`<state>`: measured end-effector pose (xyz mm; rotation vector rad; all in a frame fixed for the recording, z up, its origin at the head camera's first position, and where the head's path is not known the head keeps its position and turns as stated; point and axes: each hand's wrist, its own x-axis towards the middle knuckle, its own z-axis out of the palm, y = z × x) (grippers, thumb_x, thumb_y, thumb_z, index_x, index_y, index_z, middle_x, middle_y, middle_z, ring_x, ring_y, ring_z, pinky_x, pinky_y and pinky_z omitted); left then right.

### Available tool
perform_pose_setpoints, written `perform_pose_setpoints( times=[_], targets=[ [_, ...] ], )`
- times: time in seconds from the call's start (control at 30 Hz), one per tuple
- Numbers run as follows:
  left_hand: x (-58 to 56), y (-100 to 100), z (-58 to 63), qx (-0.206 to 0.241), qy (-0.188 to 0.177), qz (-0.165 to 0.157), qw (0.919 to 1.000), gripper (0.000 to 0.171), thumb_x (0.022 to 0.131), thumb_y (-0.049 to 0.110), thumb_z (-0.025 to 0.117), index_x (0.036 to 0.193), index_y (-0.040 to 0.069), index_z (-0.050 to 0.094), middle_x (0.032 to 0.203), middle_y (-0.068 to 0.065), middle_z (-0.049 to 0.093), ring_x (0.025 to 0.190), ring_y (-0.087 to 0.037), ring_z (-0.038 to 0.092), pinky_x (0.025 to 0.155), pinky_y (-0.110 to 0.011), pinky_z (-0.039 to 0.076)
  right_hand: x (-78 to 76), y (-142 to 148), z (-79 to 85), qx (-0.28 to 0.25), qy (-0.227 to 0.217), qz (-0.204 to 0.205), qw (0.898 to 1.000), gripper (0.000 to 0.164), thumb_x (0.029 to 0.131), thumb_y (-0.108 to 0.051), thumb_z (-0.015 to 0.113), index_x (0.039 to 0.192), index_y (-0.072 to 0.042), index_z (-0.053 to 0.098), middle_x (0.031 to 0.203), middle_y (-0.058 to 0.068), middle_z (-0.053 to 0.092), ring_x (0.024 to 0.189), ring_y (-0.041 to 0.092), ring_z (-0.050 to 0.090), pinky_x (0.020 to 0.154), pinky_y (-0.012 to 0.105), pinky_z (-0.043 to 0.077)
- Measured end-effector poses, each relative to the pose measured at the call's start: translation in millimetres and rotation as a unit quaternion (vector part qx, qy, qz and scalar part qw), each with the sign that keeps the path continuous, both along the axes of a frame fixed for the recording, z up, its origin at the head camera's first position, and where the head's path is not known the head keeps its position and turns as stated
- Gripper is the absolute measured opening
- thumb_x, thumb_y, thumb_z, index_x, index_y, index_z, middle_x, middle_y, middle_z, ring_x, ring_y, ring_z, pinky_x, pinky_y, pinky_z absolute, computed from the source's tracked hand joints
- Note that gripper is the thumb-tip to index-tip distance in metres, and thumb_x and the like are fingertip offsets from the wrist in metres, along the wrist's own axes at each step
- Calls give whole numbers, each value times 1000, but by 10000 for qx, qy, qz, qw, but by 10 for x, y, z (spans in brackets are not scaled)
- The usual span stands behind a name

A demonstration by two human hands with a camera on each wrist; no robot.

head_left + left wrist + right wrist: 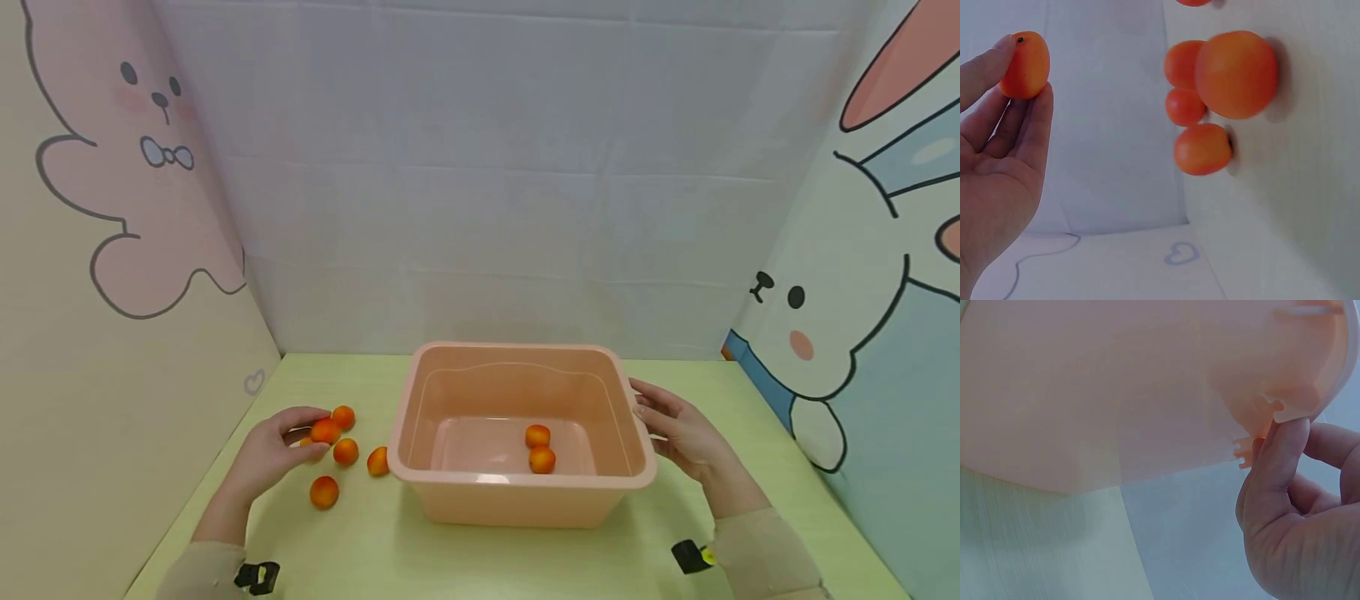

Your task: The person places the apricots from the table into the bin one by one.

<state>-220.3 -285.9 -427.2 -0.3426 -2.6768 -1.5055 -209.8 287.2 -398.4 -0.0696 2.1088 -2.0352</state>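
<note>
My left hand [273, 450] pinches a small oval orange fruit [1030, 65] between thumb and fingertips, a dark stem spot showing at one end. In the left wrist view the fruit is held up, apart from the others. Several more orange fruits [346, 452] lie on the table around that hand. A pale pink plastic basin [517, 502] stands upright in the middle, with two orange fruits [542, 459] on its floor toward the right. At the basin's right side, my right hand [686, 437] grips the rim, its fingertips tucked under the lip [1294, 412].
One orange fruit [378, 462] lies close against the basin's left side. The pale green table [495, 567] is bounded by a white back wall [487, 208] and side walls printed with cartoon animals.
</note>
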Motion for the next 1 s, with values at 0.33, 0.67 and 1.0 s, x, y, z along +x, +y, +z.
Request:
perform_pose_setpoints(
  times=[0.33, 0.67, 1.0],
  targets=[
    [-154, 325, 393, -167, 600, -195, 9979, 45, 85, 14, 80, 125, 1, 65, 126, -14, 61, 110, -32, 63, 86, -15, 50, -4, -4, -1, -35, 39, 67, 10000, 65, 104, -19, 54, 156, -1, 21, 116, -6, 60, 93, 11, 65, 75, 26, 57],
    [-267, 619, 764, -22, 834, -557, 9950, 45, 86, 15, 79, 127, 3, 65, 125, -13, 62, 110, -29, 63, 86, -16, 51, -32, -18, -17, -42, 19, 75, 10000, 65, 103, -19, 55, 156, -1, 21, 116, -5, 60, 94, 11, 65, 75, 26, 57],
    [-273, 813, 891, 84, 1144, -866, 9896, 44, 85, 9, 79, 126, 2, 66, 122, -12, 63, 105, -26, 65, 87, -18, 51, -15, 16, -27, -53, 25, 38, 10000, 65, 104, -18, 53, 156, -1, 20, 116, -7, 60, 95, 10, 65, 78, 27, 57]
  ],
)
